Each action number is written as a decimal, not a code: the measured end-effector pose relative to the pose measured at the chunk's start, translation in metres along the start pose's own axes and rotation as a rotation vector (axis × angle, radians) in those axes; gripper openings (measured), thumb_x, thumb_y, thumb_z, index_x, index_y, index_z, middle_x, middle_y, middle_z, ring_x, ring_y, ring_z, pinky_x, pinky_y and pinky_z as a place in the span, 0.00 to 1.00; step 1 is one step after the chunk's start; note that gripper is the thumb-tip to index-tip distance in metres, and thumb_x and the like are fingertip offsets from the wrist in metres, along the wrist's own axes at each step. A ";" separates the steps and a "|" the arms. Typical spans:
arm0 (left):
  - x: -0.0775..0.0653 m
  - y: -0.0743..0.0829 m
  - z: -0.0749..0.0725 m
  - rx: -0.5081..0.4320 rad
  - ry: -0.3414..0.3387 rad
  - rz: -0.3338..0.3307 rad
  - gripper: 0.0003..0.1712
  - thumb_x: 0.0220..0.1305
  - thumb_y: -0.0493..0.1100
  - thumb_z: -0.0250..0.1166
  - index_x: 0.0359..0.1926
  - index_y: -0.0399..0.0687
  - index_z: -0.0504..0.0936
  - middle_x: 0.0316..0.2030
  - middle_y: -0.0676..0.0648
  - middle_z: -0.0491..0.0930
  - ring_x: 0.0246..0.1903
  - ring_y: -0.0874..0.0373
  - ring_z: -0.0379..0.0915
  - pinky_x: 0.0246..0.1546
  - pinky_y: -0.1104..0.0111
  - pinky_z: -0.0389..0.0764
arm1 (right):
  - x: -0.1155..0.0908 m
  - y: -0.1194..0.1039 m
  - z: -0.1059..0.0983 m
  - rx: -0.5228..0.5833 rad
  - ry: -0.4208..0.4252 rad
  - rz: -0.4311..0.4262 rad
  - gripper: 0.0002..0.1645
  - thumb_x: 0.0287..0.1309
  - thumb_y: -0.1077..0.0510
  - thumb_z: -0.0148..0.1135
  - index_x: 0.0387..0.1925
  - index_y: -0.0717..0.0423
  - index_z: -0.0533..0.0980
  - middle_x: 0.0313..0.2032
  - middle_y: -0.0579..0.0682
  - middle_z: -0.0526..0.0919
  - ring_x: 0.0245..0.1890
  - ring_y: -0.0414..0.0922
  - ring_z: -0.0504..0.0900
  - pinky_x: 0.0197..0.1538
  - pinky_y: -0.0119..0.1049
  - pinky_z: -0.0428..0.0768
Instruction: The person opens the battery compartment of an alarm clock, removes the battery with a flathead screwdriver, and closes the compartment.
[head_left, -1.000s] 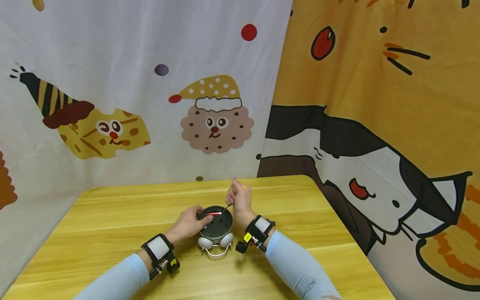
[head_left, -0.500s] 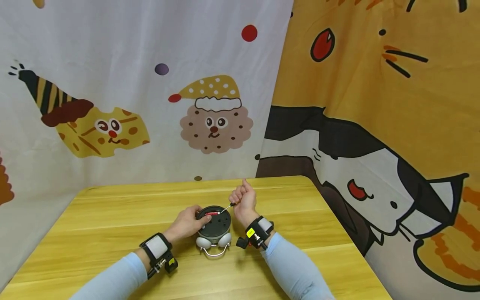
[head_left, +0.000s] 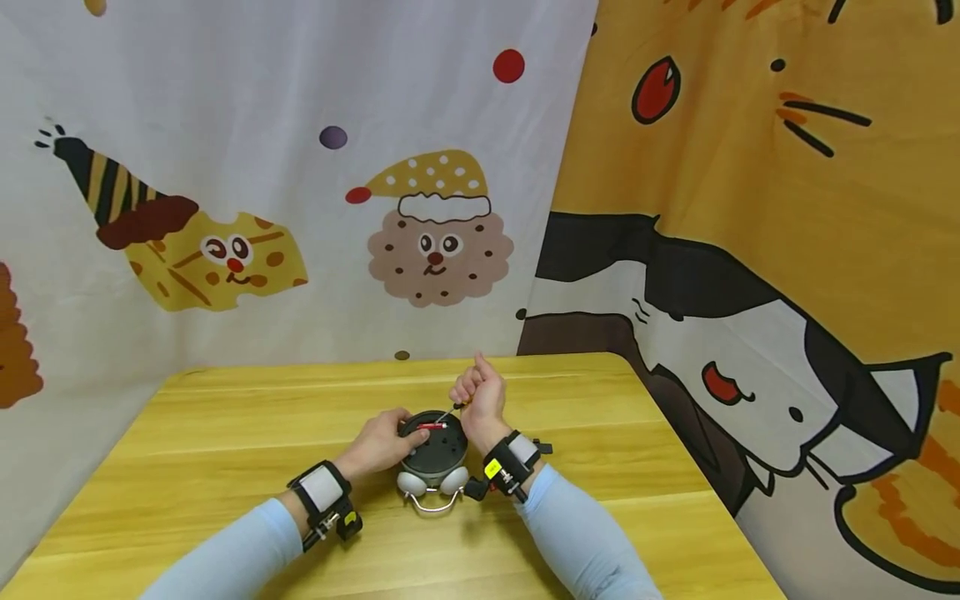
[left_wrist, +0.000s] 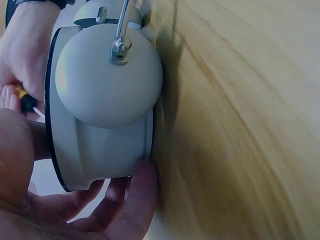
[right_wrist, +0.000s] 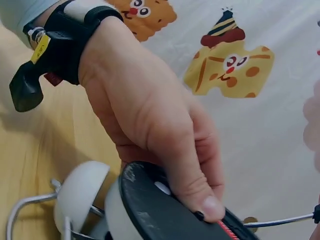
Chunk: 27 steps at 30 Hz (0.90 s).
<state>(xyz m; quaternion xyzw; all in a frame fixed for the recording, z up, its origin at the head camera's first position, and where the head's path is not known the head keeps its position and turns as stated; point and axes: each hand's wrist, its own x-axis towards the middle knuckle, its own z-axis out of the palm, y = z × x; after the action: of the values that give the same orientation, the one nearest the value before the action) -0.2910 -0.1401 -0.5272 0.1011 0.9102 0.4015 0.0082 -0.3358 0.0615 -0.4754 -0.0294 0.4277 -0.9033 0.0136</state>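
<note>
A twin-bell alarm clock lies on the table with its black back up and its bells and handle toward me. My left hand grips its left side, thumb over the back and fingers down along the casing, as the left wrist view shows. In the slot in the back sits a red battery; the right wrist view shows only a sliver of this battery. My right hand is curled round a screwdriver with a yellow and black handle. Its thin metal shaft slants down to the battery's right part.
The wooden table reaches back to a white printed curtain. An orange printed curtain hangs along the right side. Both wrists carry strapped cameras; the right camera hangs close beside the clock's right bell.
My right hand drew back right with the screwdriver, then came in left again. The tip has shifted left along the battery. My left hand keeps its hold on the clock.
</note>
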 end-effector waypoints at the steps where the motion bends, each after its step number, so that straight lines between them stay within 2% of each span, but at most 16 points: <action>1: -0.001 0.004 -0.001 -0.009 -0.002 0.002 0.30 0.72 0.64 0.75 0.52 0.40 0.87 0.38 0.44 0.88 0.37 0.53 0.80 0.36 0.65 0.76 | -0.001 -0.001 0.000 -0.026 -0.005 -0.024 0.40 0.87 0.44 0.49 0.11 0.43 0.57 0.13 0.38 0.58 0.14 0.37 0.58 0.25 0.31 0.61; 4: -0.001 0.006 0.000 -0.011 -0.012 -0.010 0.31 0.72 0.64 0.75 0.53 0.38 0.87 0.39 0.43 0.88 0.37 0.52 0.80 0.36 0.65 0.77 | -0.003 -0.006 0.001 -0.098 -0.029 -0.105 0.40 0.86 0.45 0.51 0.11 0.44 0.57 0.13 0.38 0.57 0.14 0.37 0.58 0.24 0.32 0.61; 8: 0.003 -0.003 0.002 0.022 -0.013 -0.025 0.30 0.73 0.65 0.74 0.52 0.42 0.86 0.37 0.46 0.87 0.35 0.55 0.78 0.33 0.66 0.74 | -0.006 -0.011 0.002 -0.196 -0.095 -0.190 0.39 0.87 0.48 0.51 0.12 0.46 0.56 0.12 0.38 0.58 0.13 0.38 0.58 0.23 0.33 0.62; 10: 0.001 0.001 -0.001 0.003 -0.023 -0.049 0.29 0.72 0.64 0.75 0.51 0.42 0.86 0.37 0.46 0.86 0.36 0.55 0.78 0.34 0.66 0.75 | -0.008 -0.011 0.002 -0.241 -0.122 -0.216 0.39 0.87 0.49 0.52 0.12 0.48 0.55 0.12 0.38 0.58 0.13 0.40 0.58 0.23 0.34 0.61; 12: -0.002 0.005 -0.002 -0.010 -0.029 -0.044 0.29 0.72 0.64 0.75 0.50 0.41 0.85 0.35 0.45 0.85 0.35 0.53 0.78 0.33 0.65 0.74 | -0.009 -0.011 0.001 -0.282 -0.139 -0.233 0.40 0.86 0.48 0.53 0.12 0.48 0.56 0.12 0.39 0.58 0.13 0.40 0.58 0.23 0.35 0.61; 15: -0.008 0.016 -0.009 -0.046 -0.028 -0.083 0.27 0.72 0.60 0.76 0.49 0.39 0.84 0.36 0.43 0.85 0.35 0.51 0.78 0.35 0.64 0.75 | -0.011 -0.007 0.002 -0.323 -0.161 -0.242 0.40 0.85 0.47 0.54 0.12 0.50 0.57 0.12 0.40 0.58 0.14 0.41 0.58 0.24 0.38 0.60; 18: -0.010 0.020 -0.009 -0.053 -0.031 -0.087 0.27 0.72 0.60 0.75 0.50 0.40 0.84 0.36 0.43 0.85 0.36 0.52 0.79 0.34 0.64 0.75 | -0.013 -0.006 0.003 -0.344 -0.168 -0.244 0.40 0.84 0.47 0.56 0.12 0.51 0.57 0.12 0.39 0.58 0.14 0.42 0.58 0.25 0.41 0.58; 22: -0.005 0.010 -0.003 -0.046 -0.029 -0.043 0.31 0.74 0.65 0.73 0.51 0.40 0.84 0.36 0.43 0.85 0.34 0.53 0.78 0.31 0.65 0.75 | -0.013 -0.003 0.003 -0.346 -0.166 -0.234 0.40 0.84 0.48 0.57 0.13 0.52 0.57 0.12 0.38 0.59 0.14 0.42 0.57 0.25 0.41 0.57; 24: -0.002 0.003 0.000 -0.042 -0.023 -0.032 0.31 0.74 0.66 0.73 0.51 0.41 0.84 0.35 0.45 0.84 0.33 0.54 0.77 0.30 0.66 0.74 | -0.013 -0.001 0.002 -0.356 -0.167 -0.229 0.40 0.85 0.48 0.56 0.13 0.54 0.57 0.12 0.38 0.59 0.14 0.42 0.58 0.25 0.38 0.60; 27: -0.001 0.002 0.001 -0.032 -0.015 -0.032 0.30 0.73 0.65 0.74 0.50 0.42 0.84 0.34 0.46 0.84 0.33 0.55 0.77 0.30 0.66 0.74 | -0.012 0.001 -0.001 -0.376 -0.173 -0.224 0.40 0.86 0.47 0.56 0.14 0.56 0.57 0.13 0.38 0.60 0.15 0.41 0.60 0.25 0.36 0.63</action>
<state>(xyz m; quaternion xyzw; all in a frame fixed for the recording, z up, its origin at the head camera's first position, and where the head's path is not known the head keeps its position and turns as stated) -0.2896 -0.1382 -0.5266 0.0894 0.9051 0.4150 0.0233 -0.3241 0.0617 -0.4771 -0.1561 0.5796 -0.7978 -0.0559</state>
